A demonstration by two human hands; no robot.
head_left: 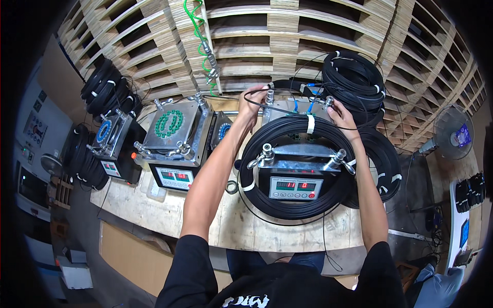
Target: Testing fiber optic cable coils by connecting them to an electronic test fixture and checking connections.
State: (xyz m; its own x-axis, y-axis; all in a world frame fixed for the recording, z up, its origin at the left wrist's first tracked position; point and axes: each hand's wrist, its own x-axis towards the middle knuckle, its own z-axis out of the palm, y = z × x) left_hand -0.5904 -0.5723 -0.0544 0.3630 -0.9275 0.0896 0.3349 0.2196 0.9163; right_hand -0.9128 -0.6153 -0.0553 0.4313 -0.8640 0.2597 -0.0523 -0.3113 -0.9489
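In front of me stands a polishing machine [296, 186] with a lit red display. A big coil of black cable [246, 154], tied with white tape, hangs around it. My left hand [250, 107] is closed at the far left clamp knob [269, 96], its fingertips partly hidden behind a loop of thin cable. My right hand [343, 118] curls its fingers around the far right clamp knob [329, 101]. Between my hands, thin blue leads [310, 106] rise from the machine's metal top plate. Two near clamp knobs [267, 149] show inside the coil.
To the left are a second machine [173, 178] with a green-dotted plate and a third with a blue ring [103, 132]. Cable coils [354, 84] are piled at the back right. Behind stand wooden pallets [287, 36] and a green air hose [197, 31]; a fan [452, 132] is far right.
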